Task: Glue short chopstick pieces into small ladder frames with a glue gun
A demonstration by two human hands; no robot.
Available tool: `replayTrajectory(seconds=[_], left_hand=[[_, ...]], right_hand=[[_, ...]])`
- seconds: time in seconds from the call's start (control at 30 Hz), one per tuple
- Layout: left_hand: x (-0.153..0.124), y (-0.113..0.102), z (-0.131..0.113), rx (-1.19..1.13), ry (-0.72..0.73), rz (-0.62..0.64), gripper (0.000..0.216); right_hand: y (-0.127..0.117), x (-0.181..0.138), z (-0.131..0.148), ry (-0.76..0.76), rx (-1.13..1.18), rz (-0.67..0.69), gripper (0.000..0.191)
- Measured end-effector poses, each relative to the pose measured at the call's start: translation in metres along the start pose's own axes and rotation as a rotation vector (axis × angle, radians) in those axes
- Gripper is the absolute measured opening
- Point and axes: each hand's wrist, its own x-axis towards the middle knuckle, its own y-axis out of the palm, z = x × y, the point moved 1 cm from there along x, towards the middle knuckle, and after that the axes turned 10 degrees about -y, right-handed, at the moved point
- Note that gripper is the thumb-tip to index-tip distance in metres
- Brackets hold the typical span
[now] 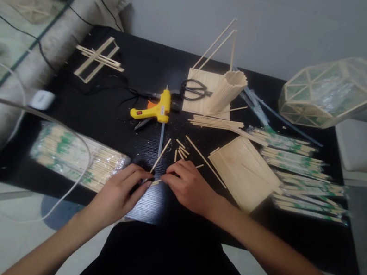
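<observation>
My left hand (124, 188) is closed, thumb and forefinger pinching a short wooden stick (155, 182) low over the black table. From the right, my right hand (187, 186) meets the stick's other end with its fingertips pressed together; they partly hide the contact. A longer wooden stick (160, 156) slants up from beside my left fingertips; whether it is touched, I cannot tell. Several cut stick pieces (182, 150) lie just beyond my right hand. Farther back rests a yellow glue gun (155, 108) with a clear glue stick (161, 138) near it.
Black scissors (194, 90) lie on a wooden base with a stick-built cylinder (228, 91). A wooden panel (244, 173) and wrapped stick bundles (310, 196) are at right. A packaged bundle (74, 157) and white cable (82, 172) are at left. Crossed stick frames (99, 60) lie behind.
</observation>
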Motion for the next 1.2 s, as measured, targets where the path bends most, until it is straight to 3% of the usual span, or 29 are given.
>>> replayTrajectory(seconds=[0.33,0.93,1.2], left_hand=[[-0.018,0.0,0.002,-0.011,-0.064,-0.013,0.012],[-0.017,0.007,0.002,0.013,-0.056,-0.032,0.015],[-0.017,0.011,0.0,0.146,-0.006,-0.049,0.022]], right_hand=[[0.001,0.009,0.006,-0.001,0.066,-0.055,0.017],[0.0,0.027,0.014,0.024,0.004,0.179,0.023],[-0.001,0.029,0.02,-0.006,-0.081,0.238,0.023]])
